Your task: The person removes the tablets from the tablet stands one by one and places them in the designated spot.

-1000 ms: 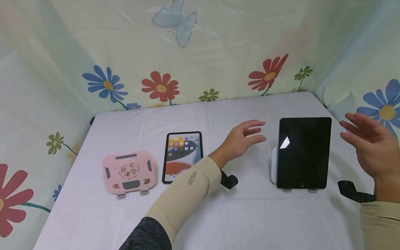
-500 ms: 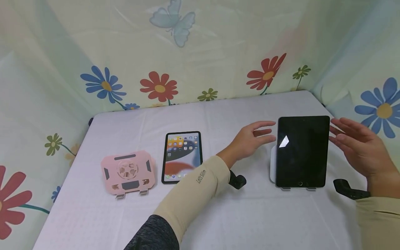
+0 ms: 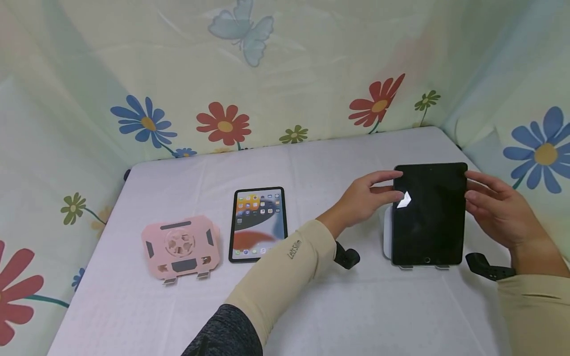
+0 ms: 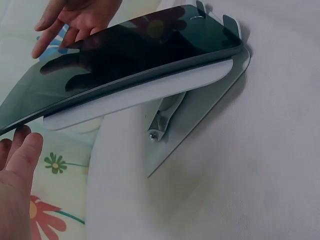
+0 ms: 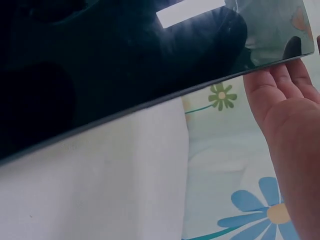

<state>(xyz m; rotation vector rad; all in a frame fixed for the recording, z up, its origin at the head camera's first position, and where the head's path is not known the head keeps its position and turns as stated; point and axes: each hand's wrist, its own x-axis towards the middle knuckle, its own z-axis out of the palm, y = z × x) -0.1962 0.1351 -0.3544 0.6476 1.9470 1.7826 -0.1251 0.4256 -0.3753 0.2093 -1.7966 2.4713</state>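
Observation:
A large tablet [image 3: 432, 222] with a dark screen leans on a pale folding stand [image 4: 145, 95], whose small lips hold its bottom edge. On its left side my left hand [image 3: 365, 198] has its fingertips at the upper edge, fingers loosely extended. Opposite, my right hand [image 3: 498, 207] lies at the right edge with fingers extended. In the right wrist view, the right-hand fingers [image 5: 285, 82] meet the tablet's edge and partly pass behind it. In the left wrist view, the stand's hinged arm [image 4: 162, 115] and flat base show beneath the tablet.
Left of my left forearm lies a smaller tablet [image 3: 256, 217] with a lit home screen, partly covered by the sleeve. Farther left is a pink tablet stand [image 3: 182, 244] with grey pads and metal lips. A flowered curtain [image 3: 311, 74] surrounds the white-covered table [image 3: 338, 316].
Both hands have moved in toward the large tablet from either side, the left going right and the right going left, up to its edges. The tablets and stands stay put.

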